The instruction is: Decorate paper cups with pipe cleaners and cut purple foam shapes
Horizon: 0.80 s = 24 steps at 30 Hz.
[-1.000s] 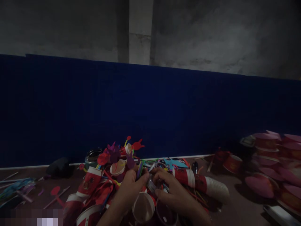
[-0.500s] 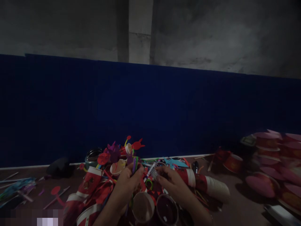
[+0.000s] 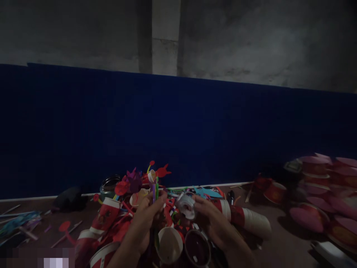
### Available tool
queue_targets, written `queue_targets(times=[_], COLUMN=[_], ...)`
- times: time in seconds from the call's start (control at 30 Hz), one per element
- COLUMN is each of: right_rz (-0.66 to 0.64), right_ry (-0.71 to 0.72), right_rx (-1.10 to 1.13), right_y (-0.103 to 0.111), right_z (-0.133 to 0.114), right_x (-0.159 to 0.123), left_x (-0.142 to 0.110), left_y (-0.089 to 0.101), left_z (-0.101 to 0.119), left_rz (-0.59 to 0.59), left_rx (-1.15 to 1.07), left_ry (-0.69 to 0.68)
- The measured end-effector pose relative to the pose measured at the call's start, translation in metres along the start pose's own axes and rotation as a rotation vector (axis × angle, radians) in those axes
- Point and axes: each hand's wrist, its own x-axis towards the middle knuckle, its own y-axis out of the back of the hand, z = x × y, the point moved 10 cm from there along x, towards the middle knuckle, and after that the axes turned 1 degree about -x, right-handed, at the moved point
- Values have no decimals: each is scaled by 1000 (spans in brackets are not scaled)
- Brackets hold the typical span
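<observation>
My left hand [image 3: 145, 219] pinches a bundle of thin coloured straws [image 3: 155, 190], green and purple, that stand almost upright. My right hand [image 3: 212, 219] grips a small clear roll of tape [image 3: 186, 205] just to the right of the straws. Both hands hover over a heap of red and white paper cups [image 3: 107, 216] and paper flower cut-outs [image 3: 134, 180]. Two open cups [image 3: 169, 243] sit just below my hands.
A stack of nested cups [image 3: 245, 219] lies on its side at the right. Pink paper discs and cups [image 3: 320, 186] pile up at the far right. A glass jar [image 3: 109, 185] stands behind the heap. A dark blue wall panel [image 3: 178, 130] rises behind the brown table [image 3: 281, 238].
My left hand has turned the straws more upright. My right hand has lifted the tape roll slightly and moved it to the right.
</observation>
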Motion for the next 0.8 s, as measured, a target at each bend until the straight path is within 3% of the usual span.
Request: queue_targets(times=[0.27,0.47,0.57,0.8], right_rz=[226,109,73,148], right_ry=[-197,-181,-176,-95], right_rx=[240,423,384,191], right_y=[12,-4,-9,-2], right_z=[21,14,12,11], right_x=[1,4,0,-4], left_x=[5,3,5,2], left_y=[-6,-4,-4,-3], left_z=[0,0,-3,-5], left_rz=[-84,-75,-89,-59], left_rx=[35,53,51,17], left_ry=[-54,-49,-53,-5])
